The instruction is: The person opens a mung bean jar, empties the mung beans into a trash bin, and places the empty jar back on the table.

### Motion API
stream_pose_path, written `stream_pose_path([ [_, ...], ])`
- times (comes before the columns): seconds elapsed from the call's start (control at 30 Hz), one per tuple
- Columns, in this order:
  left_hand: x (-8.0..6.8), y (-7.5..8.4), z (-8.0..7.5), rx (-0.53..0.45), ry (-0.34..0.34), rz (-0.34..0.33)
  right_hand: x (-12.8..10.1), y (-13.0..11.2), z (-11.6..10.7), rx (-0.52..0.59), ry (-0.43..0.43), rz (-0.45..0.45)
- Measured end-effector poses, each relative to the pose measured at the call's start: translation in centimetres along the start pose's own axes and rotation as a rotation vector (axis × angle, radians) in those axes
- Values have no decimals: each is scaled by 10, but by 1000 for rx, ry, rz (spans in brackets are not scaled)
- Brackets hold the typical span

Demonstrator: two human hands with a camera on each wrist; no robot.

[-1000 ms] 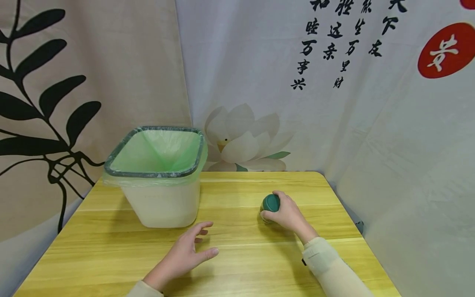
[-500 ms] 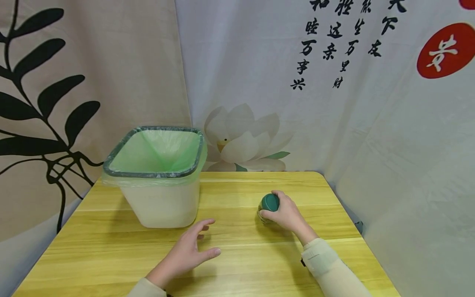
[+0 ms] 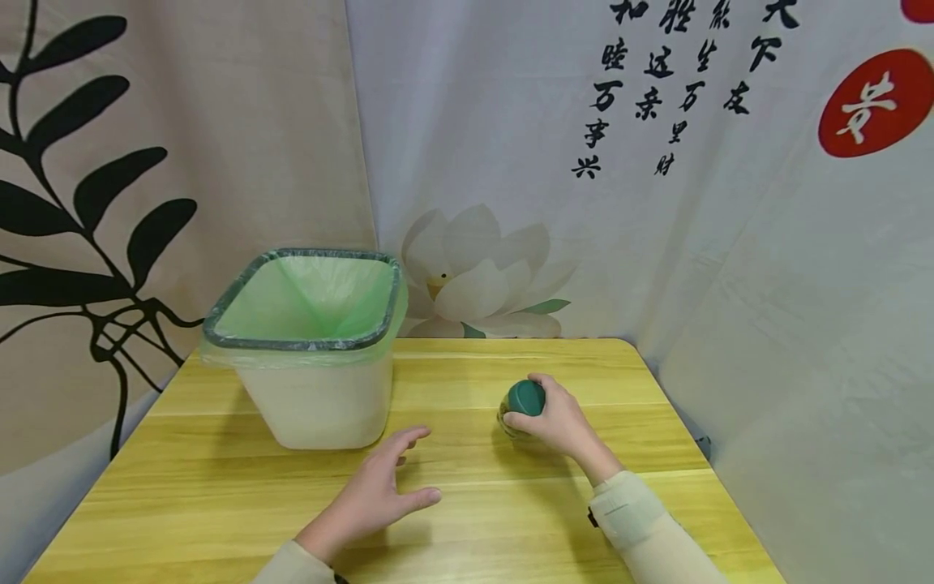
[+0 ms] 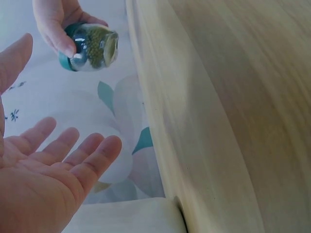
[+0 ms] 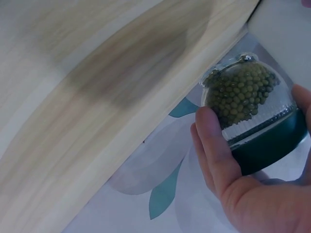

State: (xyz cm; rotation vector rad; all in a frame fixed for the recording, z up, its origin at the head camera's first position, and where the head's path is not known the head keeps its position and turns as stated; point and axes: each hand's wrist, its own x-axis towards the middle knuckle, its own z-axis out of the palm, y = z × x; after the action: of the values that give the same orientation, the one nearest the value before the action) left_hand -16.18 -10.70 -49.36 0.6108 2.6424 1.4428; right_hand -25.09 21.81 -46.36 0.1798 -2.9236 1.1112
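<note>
My right hand (image 3: 560, 418) grips a small clear glass jar (image 5: 243, 97) by its dark green lid (image 3: 527, 397), thumb on one side and fingers on the other. Small round green beans (image 4: 95, 46), like mung beans, fill part of the jar. In the left wrist view the jar appears off the table surface, lid end in the hand. My left hand (image 3: 372, 491) hovers over the table left of the jar, palm turned toward it, thumb and fingers spread and touching nothing.
A whitish bin (image 3: 317, 405) with a green plastic liner and a dark rim stands on the wooden table (image 3: 467, 535) at the back left. Behind the table hangs a printed cloth (image 3: 467, 105) with a lotus, leaves and writing.
The right hand has moved slightly left with the jar. The left hand has shifted a little to the right and forward, its fingers still spread. The bin has not moved.
</note>
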Motion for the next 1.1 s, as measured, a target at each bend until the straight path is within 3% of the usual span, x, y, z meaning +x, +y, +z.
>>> stream_pose_path([
  [1.1,3,3,10,81,38,24,-13,-21,-3,77,-5,-17],
])
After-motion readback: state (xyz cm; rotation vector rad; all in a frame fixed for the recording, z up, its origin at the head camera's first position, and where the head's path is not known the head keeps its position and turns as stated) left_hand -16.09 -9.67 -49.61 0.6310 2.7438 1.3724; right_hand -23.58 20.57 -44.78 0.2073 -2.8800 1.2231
